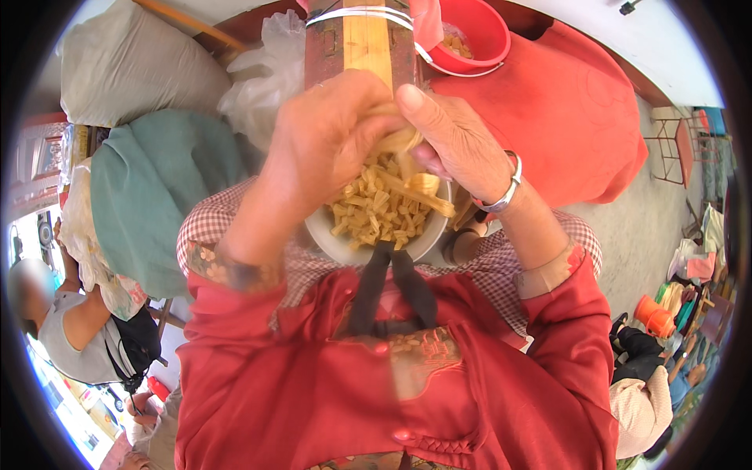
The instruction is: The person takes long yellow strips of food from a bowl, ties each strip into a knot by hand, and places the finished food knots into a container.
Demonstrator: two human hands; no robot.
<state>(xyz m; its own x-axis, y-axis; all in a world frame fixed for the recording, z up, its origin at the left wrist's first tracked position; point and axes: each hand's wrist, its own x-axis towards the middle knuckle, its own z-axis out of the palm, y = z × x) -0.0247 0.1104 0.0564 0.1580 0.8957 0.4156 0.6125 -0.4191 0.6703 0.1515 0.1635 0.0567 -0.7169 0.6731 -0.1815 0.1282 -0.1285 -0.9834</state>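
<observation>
My left hand point(335, 126) and my right hand point(464, 138) meet above a white bowl point(320, 238). Between them they grip a pale yellow strip point(399, 141), partly hidden by the fingers. A bracelet or watch point(502, 197) circles my right wrist. Beneath the hands, the bowl holds many small yellow knotted pieces point(379, 205), and a longer yellow strip point(420, 194) lies across them near my right hand. The material of the pieces cannot be told for certain. Two dark straps point(376, 294) hang down to the bowl's near edge.
A wooden bench or beam point(367, 44) bound with white cord extends ahead. Right of it stand a red bucket point(490, 35) and a red cloth cover point(546, 117). Left are a large sack point(138, 64), clear plastic bags point(264, 76) and a green cloth point(167, 194). Other people sit at both sides.
</observation>
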